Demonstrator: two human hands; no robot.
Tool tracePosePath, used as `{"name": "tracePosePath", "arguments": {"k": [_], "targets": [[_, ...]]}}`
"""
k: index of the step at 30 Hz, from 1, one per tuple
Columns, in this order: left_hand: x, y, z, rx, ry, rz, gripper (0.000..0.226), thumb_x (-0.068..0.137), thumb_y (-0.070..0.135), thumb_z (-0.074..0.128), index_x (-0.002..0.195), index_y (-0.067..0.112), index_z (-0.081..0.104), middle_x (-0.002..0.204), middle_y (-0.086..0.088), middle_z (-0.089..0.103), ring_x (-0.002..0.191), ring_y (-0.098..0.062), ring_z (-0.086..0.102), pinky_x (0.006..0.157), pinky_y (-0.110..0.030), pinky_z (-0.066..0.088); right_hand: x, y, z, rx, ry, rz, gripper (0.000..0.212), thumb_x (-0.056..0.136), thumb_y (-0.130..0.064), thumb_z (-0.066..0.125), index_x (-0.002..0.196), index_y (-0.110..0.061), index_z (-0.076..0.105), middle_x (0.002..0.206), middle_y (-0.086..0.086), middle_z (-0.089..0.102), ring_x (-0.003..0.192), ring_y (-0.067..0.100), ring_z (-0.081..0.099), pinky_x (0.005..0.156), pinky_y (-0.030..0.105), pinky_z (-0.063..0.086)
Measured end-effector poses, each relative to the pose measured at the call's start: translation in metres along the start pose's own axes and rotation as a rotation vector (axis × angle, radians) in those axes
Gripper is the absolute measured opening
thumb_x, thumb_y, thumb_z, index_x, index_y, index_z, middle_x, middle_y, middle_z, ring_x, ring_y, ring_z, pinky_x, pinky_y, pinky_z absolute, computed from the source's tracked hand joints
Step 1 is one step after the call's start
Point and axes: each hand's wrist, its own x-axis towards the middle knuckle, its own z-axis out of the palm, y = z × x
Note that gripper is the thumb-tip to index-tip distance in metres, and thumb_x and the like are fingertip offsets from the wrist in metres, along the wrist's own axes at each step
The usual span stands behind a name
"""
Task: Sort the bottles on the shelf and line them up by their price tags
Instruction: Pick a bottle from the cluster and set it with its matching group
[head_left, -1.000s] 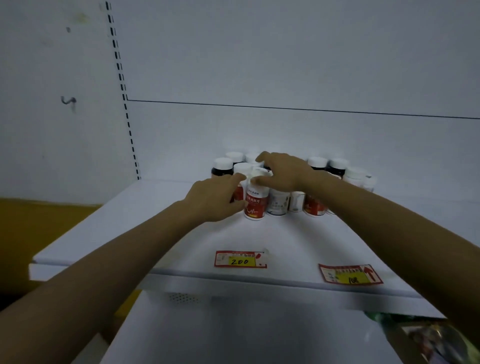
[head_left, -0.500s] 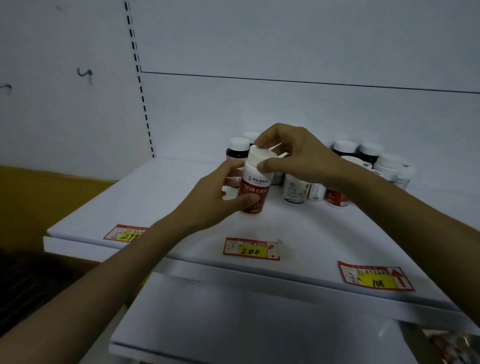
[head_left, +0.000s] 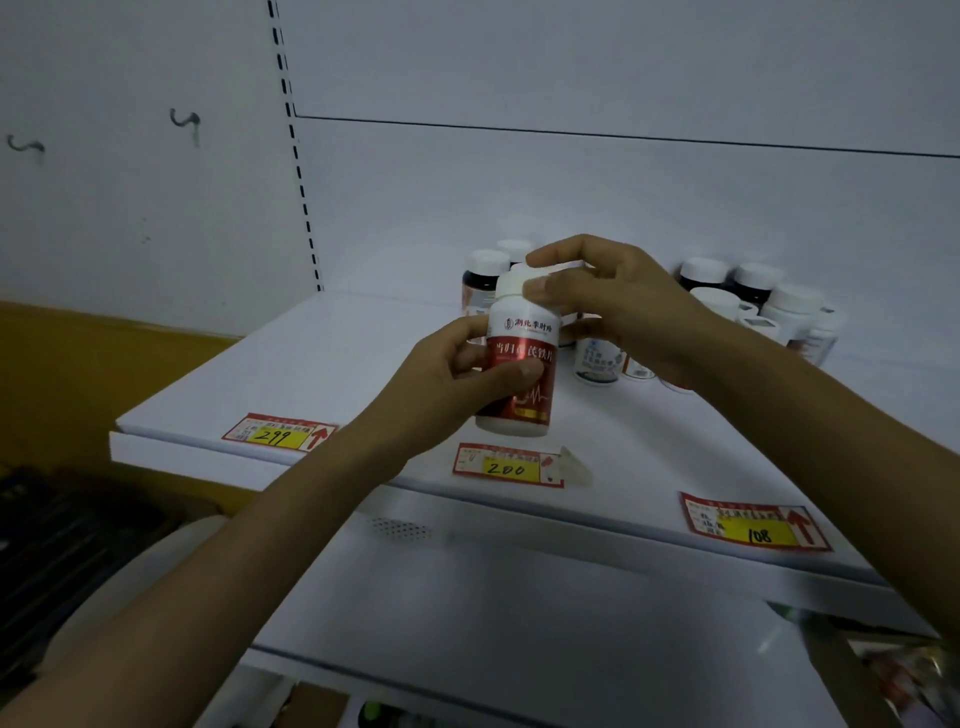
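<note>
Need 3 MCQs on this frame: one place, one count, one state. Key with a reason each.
1. Where on the shelf front edge is the 108 tag?
A) left end B) middle C) right end
2. How many price tags show on that edge?
A) two B) three C) four
3. The red-labelled bottle is:
A) standing on the shelf B) lying on its side C) held in both hands

Key:
1 C: it lies right of the 200 tag and the 299 tag.
2 B: only those three show.
3 C: the left hand grips its body and the right hand pinches its white cap.
</note>
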Motion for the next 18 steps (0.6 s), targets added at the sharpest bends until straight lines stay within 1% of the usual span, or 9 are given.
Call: {"name": "tracePosePath", "arguments": {"k": [2, 5, 7, 8, 10, 13, 14, 16, 18], "targets": [[0.000, 0.002, -0.002, -0.008, 0.017, -0.002, 0.032, 0.069, 0.040, 0.063, 0.098, 0.036, 0.050, 0.095, 0.014, 0.064, 0.078, 0.006, 0.066, 0.059, -0.009, 0.050, 0.001, 0.001, 0.002, 0.023, 0.006, 0.013, 0.027, 0.081, -0.029, 0.068, 0.107, -0.023, 0.061, 0.100, -0.001, 0.067, 0.082, 0.012, 0.069, 0.064, 0.022, 0.057], [0.000, 0.002, -0.009, 0.010, 0.050, 0.001, 0.039, 0.073, 0.037, 0.064, 0.108, 0.034, 0.049, 0.103, 0.011, 0.064, 0.086, -0.003, 0.065, 0.068, -0.011, 0.053, 0.004, 0.001, 0.006, 0.023, -0.012, 0.023, 0.029, 0.081, -0.035, 0.067, 0.107, -0.026, 0.061, 0.103, 0.001, 0.068, 0.088, 0.017, 0.069, 0.070, 0.027, 0.059], [-0.003, -0.001, -0.013, 0.031, 0.050, 0.001, 0.045, 0.069, 0.039, 0.065, 0.110, 0.034, 0.047, 0.104, 0.011, 0.064, 0.088, -0.003, 0.065, 0.069, -0.012, 0.053, 0.006, 0.003, 0.010, -0.004, -0.036, 0.025, 0.032, 0.080, -0.038, 0.067, 0.109, -0.028, 0.060, 0.104, 0.001, 0.068, 0.091, 0.018, 0.069, 0.075, 0.031, 0.059], [-0.004, -0.004, -0.015, 0.039, 0.049, 0.002, 0.043, 0.069, 0.037, 0.067, 0.108, 0.036, 0.047, 0.102, 0.013, 0.063, 0.086, -0.001, 0.065, 0.067, -0.012, 0.053, 0.007, 0.003, 0.012, -0.014, -0.045, 0.025, 0.034, 0.079, -0.038, 0.068, 0.110, -0.028, 0.060, 0.104, 0.000, 0.068, 0.091, 0.018, 0.069, 0.076, 0.032, 0.059], [-0.005, -0.010, -0.019, 0.052, 0.052, 0.001, 0.039, 0.075, 0.028, 0.067, 0.106, 0.038, 0.046, 0.099, 0.017, 0.061, 0.083, 0.001, 0.064, 0.065, -0.011, 0.052, 0.010, 0.004, 0.019, -0.021, -0.045, 0.020, 0.033, 0.078, -0.036, 0.069, 0.109, -0.029, 0.060, 0.103, -0.002, 0.068, 0.089, 0.016, 0.069, 0.073, 0.030, 0.059], [-0.005, -0.019, -0.027, 0.104, 0.042, -0.002, 0.050, 0.074, 0.030, 0.068, 0.115, 0.036, 0.041, 0.106, 0.014, 0.059, 0.093, -0.006, 0.061, 0.072, -0.016, 0.052, 0.013, 0.002, 0.028, -0.058, -0.027, 0.009, 0.030, 0.077, -0.031, 0.071, 0.105, -0.031, 0.059, 0.093, -0.012, 0.070, 0.082, 0.010, 0.070, 0.066, 0.024, 0.058], [-0.005, -0.021, -0.029, 0.128, 0.027, 0.001, 0.055, 0.071, 0.031, 0.070, 0.117, 0.036, 0.040, 0.107, 0.014, 0.058, 0.094, -0.006, 0.060, 0.072, -0.015, 0.051, 0.014, 0.002, 0.031, -0.076, -0.028, 0.004, 0.031, 0.077, -0.030, 0.071, 0.106, -0.031, 0.058, 0.091, -0.012, 0.071, 0.081, 0.008, 0.070, 0.064, 0.022, 0.057], [-0.005, -0.028, -0.032, 0.144, -0.016, 0.008, 0.062, 0.069, 0.026, 0.075, 0.117, 0.037, 0.037, 0.105, 0.018, 0.055, 0.093, -0.004, 0.059, 0.067, -0.012, 0.052, 0.014, 0.004, 0.037, -0.096, -0.026, 0.002, 0.036, 0.078, -0.028, 0.071, 0.111, -0.026, 0.057, 0.093, -0.006, 0.072, 0.082, 0.008, 0.070, 0.063, 0.020, 0.057], [-0.004, -0.037, -0.035, 0.135, -0.061, 0.017, 0.069, 0.068, 0.020, 0.077, 0.119, 0.038, 0.034, 0.105, 0.018, 0.054, 0.094, -0.005, 0.059, 0.068, -0.011, 0.052, 0.015, 0.005, 0.042, -0.091, 0.004, 0.013, 0.036, 0.079, -0.026, 0.070, 0.112, -0.025, 0.056, 0.093, -0.005, 0.072, 0.080, 0.005, 0.070, 0.059, 0.017, 0.055]]}}
